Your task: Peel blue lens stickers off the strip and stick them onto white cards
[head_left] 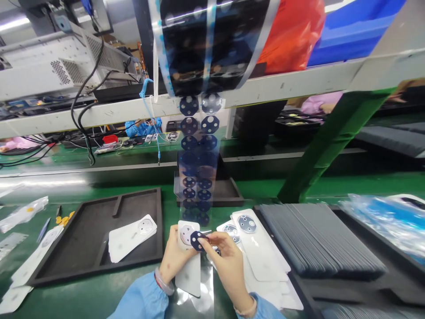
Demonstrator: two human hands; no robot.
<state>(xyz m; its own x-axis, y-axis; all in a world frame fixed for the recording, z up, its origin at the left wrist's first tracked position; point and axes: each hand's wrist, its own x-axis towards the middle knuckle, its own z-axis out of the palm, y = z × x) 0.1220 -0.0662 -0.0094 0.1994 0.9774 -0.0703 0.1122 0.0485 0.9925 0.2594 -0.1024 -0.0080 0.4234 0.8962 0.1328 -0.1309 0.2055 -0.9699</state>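
Note:
My left hand (175, 254) is closed around a white phone back cover (188, 277), which has a round camera area near its top. Between the thumb and fingers of my right hand (229, 261) is a dark round sticker with holes (196, 240), held over the edge of that camera area. Whether the sticker touches the cover I cannot tell. Behind my hands hangs a clear strip (195, 173) carrying rows of similar dark stickers. Right of my right hand lies a pile of white covers (262, 252) with dark camera rings on them.
A black tray (133, 235) at the left holds a few white covers (133, 239). Many grey sheets stand in a black tray (318, 239) at the right. A green post (335, 146) and a white shelf beam (299, 82) stand ahead. Loose cables (86, 97) dangle at the left.

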